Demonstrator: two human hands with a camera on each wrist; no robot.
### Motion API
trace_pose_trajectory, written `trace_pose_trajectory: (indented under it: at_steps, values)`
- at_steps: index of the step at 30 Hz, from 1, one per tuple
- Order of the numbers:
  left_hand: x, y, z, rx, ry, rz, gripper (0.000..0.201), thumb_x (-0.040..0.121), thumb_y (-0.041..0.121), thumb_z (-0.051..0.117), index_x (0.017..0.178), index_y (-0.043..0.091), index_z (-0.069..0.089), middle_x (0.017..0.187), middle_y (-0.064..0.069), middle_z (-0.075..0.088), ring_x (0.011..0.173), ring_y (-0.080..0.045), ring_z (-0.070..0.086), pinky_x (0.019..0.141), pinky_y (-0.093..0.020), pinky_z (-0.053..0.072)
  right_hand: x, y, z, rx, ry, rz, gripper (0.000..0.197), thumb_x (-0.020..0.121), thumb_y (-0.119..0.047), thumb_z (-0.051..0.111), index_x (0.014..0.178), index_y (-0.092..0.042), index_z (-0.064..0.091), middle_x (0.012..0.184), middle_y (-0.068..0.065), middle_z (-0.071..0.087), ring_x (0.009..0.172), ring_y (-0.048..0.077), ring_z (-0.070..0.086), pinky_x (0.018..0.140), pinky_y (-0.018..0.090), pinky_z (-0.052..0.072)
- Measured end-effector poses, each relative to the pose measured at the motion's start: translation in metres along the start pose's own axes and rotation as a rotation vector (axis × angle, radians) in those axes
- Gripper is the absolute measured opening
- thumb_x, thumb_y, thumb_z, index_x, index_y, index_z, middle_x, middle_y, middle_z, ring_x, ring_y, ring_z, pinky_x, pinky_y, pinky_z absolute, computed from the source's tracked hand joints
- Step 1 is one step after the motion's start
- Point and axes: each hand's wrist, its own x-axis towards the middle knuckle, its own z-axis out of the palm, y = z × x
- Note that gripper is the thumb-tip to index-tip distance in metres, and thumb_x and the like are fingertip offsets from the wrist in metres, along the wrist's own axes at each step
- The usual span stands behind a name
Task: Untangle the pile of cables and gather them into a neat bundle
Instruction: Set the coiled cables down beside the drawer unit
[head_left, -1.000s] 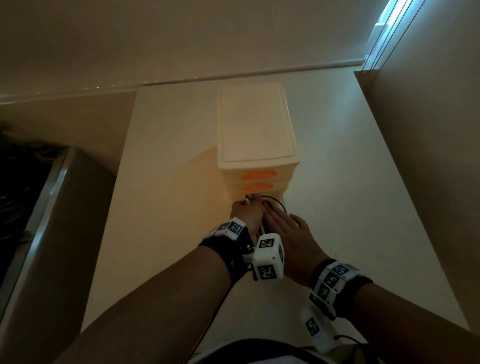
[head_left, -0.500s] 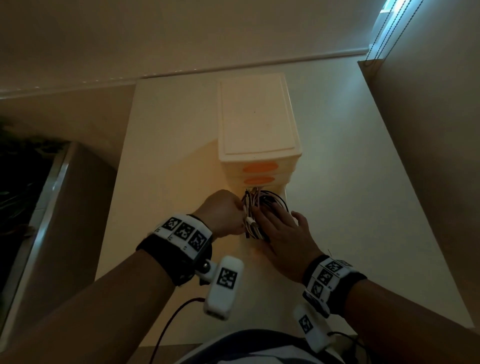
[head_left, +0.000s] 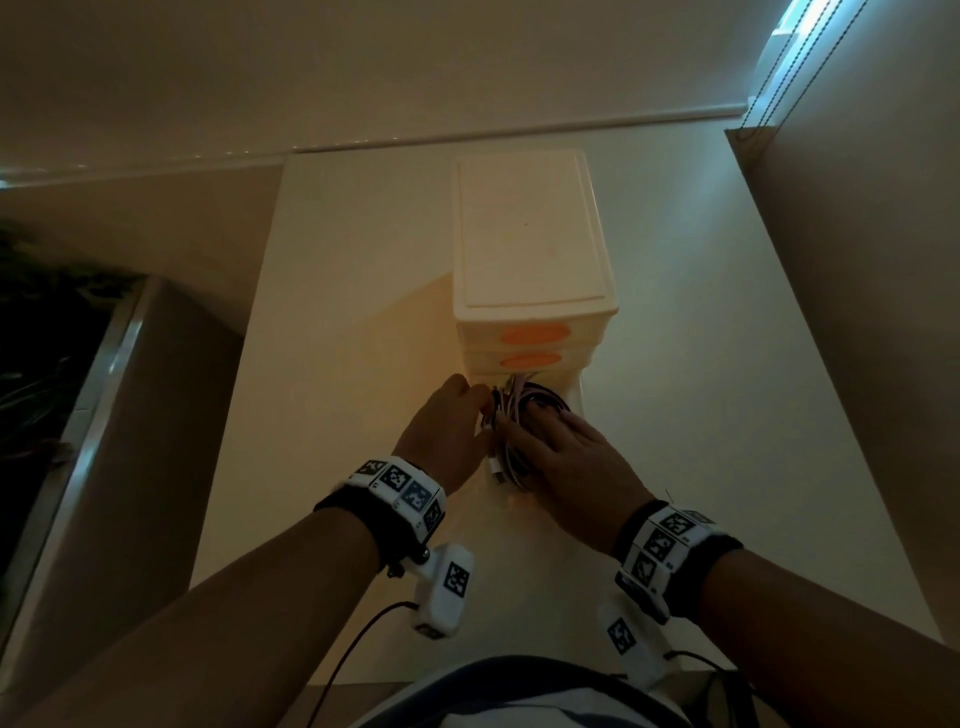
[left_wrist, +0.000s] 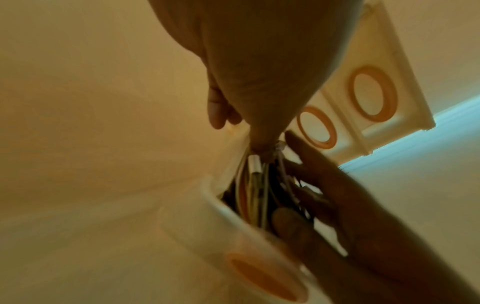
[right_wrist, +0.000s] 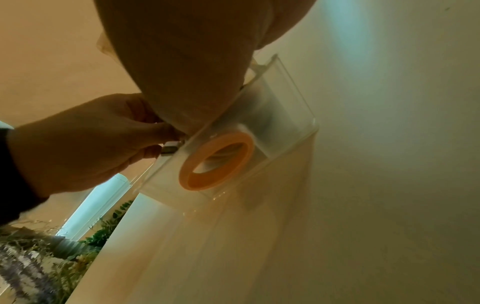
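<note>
A pale cream tabletop (head_left: 337, 322) carried a cream plastic drawer unit (head_left: 530, 239) with orange oval ring handles (head_left: 535, 332); no brand, label or writing could be read on it. Its bottom clear plastic drawer (right_wrist: 280, 115) stood pulled out toward the person. Inside lay the tangled pile of white, pink and black cables (head_left: 511, 415). The right hand (head_left: 566, 462) lay on the pile, fingers extended and pressing down. The left hand (head_left: 447, 431) pinched a few strands at the pile's left edge; a white plug (left_wrist: 254, 165) hung just below its fingertips. Both wrists wore bands of black-and-white square markers (head_left: 402, 486).
</note>
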Motion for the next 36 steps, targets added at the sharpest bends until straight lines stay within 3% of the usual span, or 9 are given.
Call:
trace_pose_trajectory:
  at_steps: [5, 7, 11, 18, 22, 25, 31, 33, 36]
  values:
    - [-0.006, -0.009, 0.005, 0.081, 0.031, 0.088, 0.015, 0.093, 0.022, 0.068, 0.102, 0.011, 0.072, 0.102, -0.008, 0.052, 0.093, -0.028, 0.050, 0.077, -0.033, 0.042, -0.001, 0.003, -0.004, -0.041, -0.074, -0.031, 0.063, 0.098, -0.054, 0.039, 0.155, -0.028, 0.033, 0.153, 0.009, 0.047, 0.141, 0.031, 0.044, 0.117, 0.043, 0.034]
    - [-0.010, -0.012, 0.000, 0.113, -0.035, 0.108, 0.027, 0.093, 0.031, 0.069, 0.112, 0.011, 0.071, 0.107, -0.008, 0.052, 0.097, -0.028, 0.047, 0.083, -0.038, 0.044, 0.004, 0.002, -0.005, -0.064, -0.077, -0.020, 0.057, 0.098, -0.046, 0.037, 0.151, -0.025, 0.042, 0.150, 0.008, 0.050, 0.140, 0.031, 0.046, 0.114, 0.043, 0.038]
    - [-0.019, -0.008, -0.009, 0.251, -0.169, 0.135, 0.056, 0.091, 0.045, 0.068, 0.136, 0.014, 0.058, 0.125, -0.011, 0.047, 0.111, -0.030, 0.042, 0.093, -0.040, 0.045, 0.009, -0.001, -0.006, -0.128, -0.097, -0.010, 0.062, 0.087, -0.032, 0.061, 0.147, -0.018, 0.050, 0.147, 0.008, 0.054, 0.135, 0.034, 0.051, 0.110, 0.043, 0.042]
    - [-0.022, 0.010, -0.001, 0.346, -0.070, 0.052, 0.063, 0.087, 0.046, 0.071, 0.137, 0.016, 0.049, 0.130, -0.011, 0.044, 0.116, -0.032, 0.044, 0.085, -0.041, 0.051, 0.008, -0.002, 0.001, -0.023, 0.017, 0.060, 0.069, 0.086, -0.023, 0.071, 0.148, -0.005, 0.046, 0.139, 0.013, 0.059, 0.126, 0.030, 0.059, 0.106, 0.040, 0.046]
    - [-0.026, 0.010, 0.001, 0.388, -0.032, 0.142, 0.059, 0.079, 0.035, 0.080, 0.126, 0.006, 0.059, 0.128, -0.015, 0.055, 0.112, -0.038, 0.054, 0.077, -0.047, 0.056, 0.007, -0.005, 0.000, 0.000, 0.063, 0.092, 0.057, 0.092, -0.025, 0.057, 0.144, -0.004, 0.048, 0.137, 0.014, 0.051, 0.114, 0.032, 0.059, 0.099, 0.039, 0.047]
    - [-0.028, 0.001, 0.012, 0.348, 0.017, 0.250, 0.039, 0.080, 0.025, 0.079, 0.111, 0.005, 0.068, 0.110, -0.014, 0.065, 0.102, -0.038, 0.061, 0.068, -0.047, 0.058, 0.007, -0.008, 0.000, -0.019, 0.020, 0.132, 0.061, 0.094, -0.031, 0.036, 0.147, -0.001, 0.044, 0.154, 0.021, 0.038, 0.126, 0.032, 0.051, 0.101, 0.041, 0.047]
    - [-0.027, -0.005, 0.020, 0.367, -0.018, 0.318, 0.035, 0.086, 0.021, 0.072, 0.116, 0.002, 0.067, 0.111, -0.017, 0.066, 0.100, -0.038, 0.061, 0.068, -0.048, 0.059, 0.011, -0.008, -0.007, 0.016, -0.086, 0.114, 0.071, 0.099, -0.048, 0.021, 0.155, -0.005, 0.031, 0.163, 0.016, 0.027, 0.147, 0.033, 0.033, 0.114, 0.044, 0.035]
    - [-0.029, -0.004, 0.017, 0.383, -0.049, 0.351, 0.048, 0.094, 0.037, 0.055, 0.124, 0.001, 0.062, 0.117, -0.018, 0.063, 0.103, -0.037, 0.058, 0.073, -0.048, 0.057, 0.006, -0.004, -0.007, 0.000, -0.100, 0.078, 0.085, 0.096, -0.066, 0.024, 0.157, -0.008, 0.026, 0.165, 0.014, 0.020, 0.153, 0.032, 0.018, 0.121, 0.045, 0.026]
    - [-0.035, -0.002, 0.003, 0.463, -0.187, 0.296, 0.097, 0.087, 0.078, 0.025, 0.145, 0.003, 0.044, 0.144, -0.017, 0.047, 0.129, -0.036, 0.044, 0.098, -0.047, 0.049, 0.000, 0.004, -0.008, -0.106, -0.176, -0.033, 0.120, 0.077, -0.093, 0.030, 0.158, -0.005, 0.022, 0.166, 0.014, 0.013, 0.155, 0.033, 0.001, 0.124, 0.048, 0.013]
